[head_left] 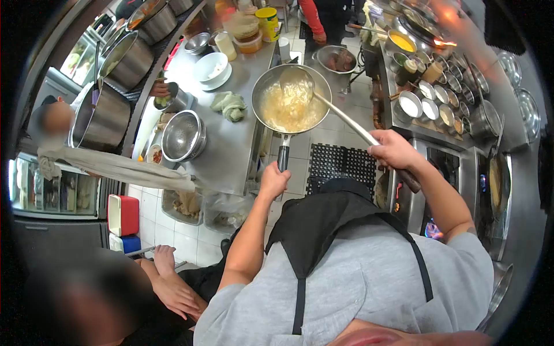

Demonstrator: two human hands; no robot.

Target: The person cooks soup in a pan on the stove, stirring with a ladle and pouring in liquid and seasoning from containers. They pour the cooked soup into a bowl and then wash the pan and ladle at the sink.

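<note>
My left hand (275,181) is wrapped round the black handle of a round pan (261,115), which is held up beside the steel counter. Pale yellow, wet-looking food (288,109) lies in the pan. My right hand (390,149) grips the long light handle of a ladle (345,116). The ladle's round bowl (296,81) rests in the pan over the food, near its upper middle.
The steel counter (228,150) at left bears a green cloth (229,106), white bowls (210,67) and a metal colander (183,136). Stoves with lit flames (431,229) stand at right, below several sauce containers (410,104). A seated person (167,282) is at lower left; another's red sleeve (311,17) shows at top.
</note>
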